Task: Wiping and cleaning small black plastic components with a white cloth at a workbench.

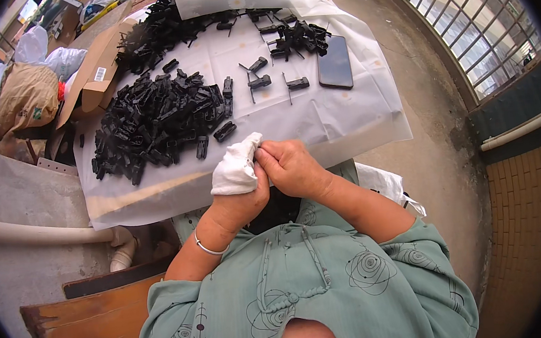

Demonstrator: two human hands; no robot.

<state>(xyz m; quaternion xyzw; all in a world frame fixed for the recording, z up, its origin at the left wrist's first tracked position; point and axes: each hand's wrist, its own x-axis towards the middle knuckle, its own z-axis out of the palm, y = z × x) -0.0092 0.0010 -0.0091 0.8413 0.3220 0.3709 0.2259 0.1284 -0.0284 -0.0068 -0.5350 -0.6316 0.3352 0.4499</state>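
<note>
A white sheet (344,119) covers the desk at frame centre, concrete floor (425,154) right. Left hand (237,192), cloth-wrapped (235,169), and right hand (290,167) are pressed together, pinching something unseen.

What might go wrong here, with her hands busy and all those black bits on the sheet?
The heap of black plastic clips reaches toward the white sheet's near edge; a nudge might spill some. The phone lies by loose parts and may get scratched. The white cloth wrapping her left hand could dull its grip.

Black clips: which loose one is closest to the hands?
The single clip lying just right of the big pile, above the cloth-wrapped left hand; the other loose ones sit farther up the sheet.
</note>
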